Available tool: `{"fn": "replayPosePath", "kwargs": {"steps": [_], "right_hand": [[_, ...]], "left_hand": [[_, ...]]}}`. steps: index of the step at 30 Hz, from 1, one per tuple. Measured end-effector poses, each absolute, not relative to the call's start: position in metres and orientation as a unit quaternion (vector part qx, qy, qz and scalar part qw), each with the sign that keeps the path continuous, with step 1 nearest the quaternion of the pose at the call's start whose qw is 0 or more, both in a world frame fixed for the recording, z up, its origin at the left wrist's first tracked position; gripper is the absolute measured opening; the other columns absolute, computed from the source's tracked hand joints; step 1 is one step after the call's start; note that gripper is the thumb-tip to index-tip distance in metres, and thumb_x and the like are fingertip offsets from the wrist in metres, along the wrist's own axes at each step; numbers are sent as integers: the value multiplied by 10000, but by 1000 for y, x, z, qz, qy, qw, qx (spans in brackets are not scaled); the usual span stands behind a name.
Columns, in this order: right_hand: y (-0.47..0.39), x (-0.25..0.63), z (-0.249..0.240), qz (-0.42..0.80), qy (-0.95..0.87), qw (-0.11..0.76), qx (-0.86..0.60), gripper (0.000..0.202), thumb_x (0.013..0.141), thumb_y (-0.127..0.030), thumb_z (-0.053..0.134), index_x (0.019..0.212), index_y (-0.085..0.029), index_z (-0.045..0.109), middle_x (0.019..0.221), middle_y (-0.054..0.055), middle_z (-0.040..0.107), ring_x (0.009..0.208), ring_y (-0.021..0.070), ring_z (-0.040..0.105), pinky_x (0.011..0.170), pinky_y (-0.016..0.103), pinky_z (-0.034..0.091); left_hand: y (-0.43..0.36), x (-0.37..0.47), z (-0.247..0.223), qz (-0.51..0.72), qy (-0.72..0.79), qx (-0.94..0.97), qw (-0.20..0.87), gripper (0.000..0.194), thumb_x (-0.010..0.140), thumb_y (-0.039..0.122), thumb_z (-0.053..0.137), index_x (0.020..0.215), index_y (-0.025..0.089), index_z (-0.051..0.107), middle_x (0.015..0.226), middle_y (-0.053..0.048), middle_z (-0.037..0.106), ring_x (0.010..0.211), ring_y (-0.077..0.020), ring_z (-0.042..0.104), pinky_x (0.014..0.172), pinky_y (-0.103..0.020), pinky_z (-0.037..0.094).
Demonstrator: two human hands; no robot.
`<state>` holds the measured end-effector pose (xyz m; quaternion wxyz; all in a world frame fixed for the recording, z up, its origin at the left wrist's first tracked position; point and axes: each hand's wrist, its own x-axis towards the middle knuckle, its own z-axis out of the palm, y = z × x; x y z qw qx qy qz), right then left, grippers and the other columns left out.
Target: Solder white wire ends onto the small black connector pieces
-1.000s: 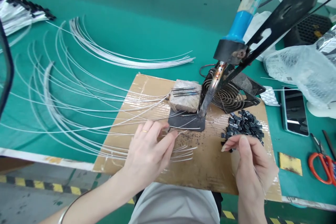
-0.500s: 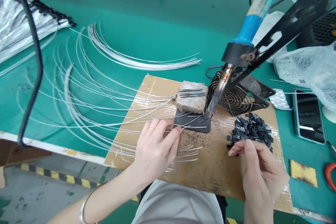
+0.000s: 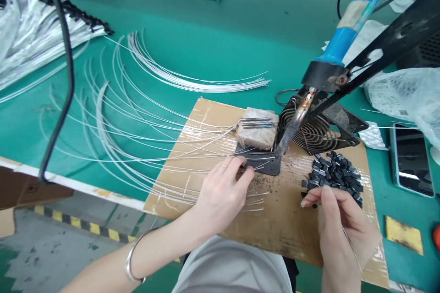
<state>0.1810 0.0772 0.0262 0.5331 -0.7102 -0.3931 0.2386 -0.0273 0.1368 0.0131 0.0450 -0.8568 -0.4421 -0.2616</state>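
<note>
My left hand [image 3: 223, 190] is closed at the left edge of a small black pad [image 3: 263, 168], thumb and fingertips pinched on a white wire. Its exact grip is partly hidden by the fingers. Several white wires [image 3: 137, 159] fan in from the left, some ending over the pad. My right hand [image 3: 347, 226] pinches thumb and forefinger beside a heap of small black connectors [image 3: 335, 174]. A thin silvery wire [image 3: 351, 248] runs through its palm; its front end cannot be made out. Between the hands, a soldering iron [image 3: 290, 128] points down, its tip near the pad.
A pale block [image 3: 257, 135] bears several dark metal pins. Behind the iron stands a black fan [image 3: 314, 126]. Cardboard [image 3: 285, 224] covers the green table [image 3: 206, 32]. At right lie a phone [image 3: 412, 160] and a yellow sponge [image 3: 404, 234]. A black cable [image 3: 67, 68] hangs at left.
The whole view has shifted slightly, moving the scene right. My left hand has slid a little to the right along the pad's edge. The right hand keeps its pinch near the connectors.
</note>
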Motion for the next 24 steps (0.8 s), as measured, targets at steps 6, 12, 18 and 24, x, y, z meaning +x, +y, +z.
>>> {"fn": "replayPosePath", "kwargs": {"steps": [6,12,18,24], "right_hand": [[78,181,25,238,-375,527,-724,344,927,-520,755,793,-203,746,704,-9,740,625,106,678,670,207,545],[79,181,26,235,-384,532,-717,352,926,-518,755,773,-202,742,691,-10,733,615,102,670,655,198,543],[79,181,26,231,-396,532,-712,320,940,-479,748,782,-200,751,688,-4,736,606,109,682,632,204,559],[82,182,26,234,-422,539,-691,280,974,-403,717,783,-202,753,677,-5,734,591,112,685,597,203,567]], "left_hand": [[136,-24,16,-242,-408,-878,64,237,986,6,459,1011,39,693,959,-164,745,870,-288,719,749,-404,636],[122,-28,37,-268,-405,-872,-57,276,984,-31,408,1115,67,631,1055,-160,739,917,-245,722,777,-349,641],[119,-27,45,-310,-410,-822,-247,214,1003,12,495,1054,147,653,975,-68,699,835,-171,666,702,-271,563],[122,-27,56,-332,-443,-767,-323,180,1004,61,523,969,174,657,788,14,662,682,-106,606,625,-216,462]]}}
